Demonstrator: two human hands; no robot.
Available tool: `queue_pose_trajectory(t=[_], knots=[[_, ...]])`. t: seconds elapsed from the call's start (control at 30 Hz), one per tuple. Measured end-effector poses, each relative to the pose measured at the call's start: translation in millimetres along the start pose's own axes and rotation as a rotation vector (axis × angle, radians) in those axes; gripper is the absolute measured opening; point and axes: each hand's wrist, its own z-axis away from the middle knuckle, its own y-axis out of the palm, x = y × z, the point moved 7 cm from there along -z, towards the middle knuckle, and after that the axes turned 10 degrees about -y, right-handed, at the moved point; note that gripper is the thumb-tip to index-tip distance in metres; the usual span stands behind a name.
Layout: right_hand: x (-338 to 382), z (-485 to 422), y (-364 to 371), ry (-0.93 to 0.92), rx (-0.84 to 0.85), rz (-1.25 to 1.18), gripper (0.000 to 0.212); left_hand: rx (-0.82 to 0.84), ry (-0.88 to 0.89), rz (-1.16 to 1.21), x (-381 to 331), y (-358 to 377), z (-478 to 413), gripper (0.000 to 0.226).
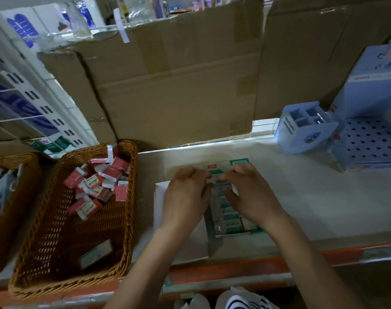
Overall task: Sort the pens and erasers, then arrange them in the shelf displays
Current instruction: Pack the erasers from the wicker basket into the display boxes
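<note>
In the head view, your left hand and right hand sit side by side at the middle of the shelf. Their fingers are curled and the tips pinch one small pale eraser at the far end of the tray of teal erasers, though blur hides the exact grip. At 9 o'clock from your hands a wicker basket holds a heap of red erasers; at 2 o'clock stands a blue pen holder, and at 12 o'clock cardboard boxes stand behind.

Both forearms reach forward, left grip beside right grip, fingers seemingly curled downward.
</note>
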Motion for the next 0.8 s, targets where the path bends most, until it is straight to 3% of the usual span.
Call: queue_pose_trajectory(t=[0.23,0.37,0.5,0.7,0.8], knots=[[99,-42,37,-0.313,0.091,-0.134,0.019,-0.091,-0.229,-0.161,82,-100,48,0.026],[152,-56,63,-0.484,0.175,-0.198,0.018,0.176,-0.475,-0.363,153,-109,79,0.048],[186,-58,89,-0.565,0.25,-0.235,0.021,0.359,-0.546,-0.379,188,-83,98,0.046],[191,-66,102,-0.53,0.279,-0.253,0.029,0.22,-0.557,-0.302,198,-79,90,0.036],[181,-67,91,-0.447,0.223,-0.381,0.041,-0.003,-0.547,-0.017,182,-98,86,0.042]])
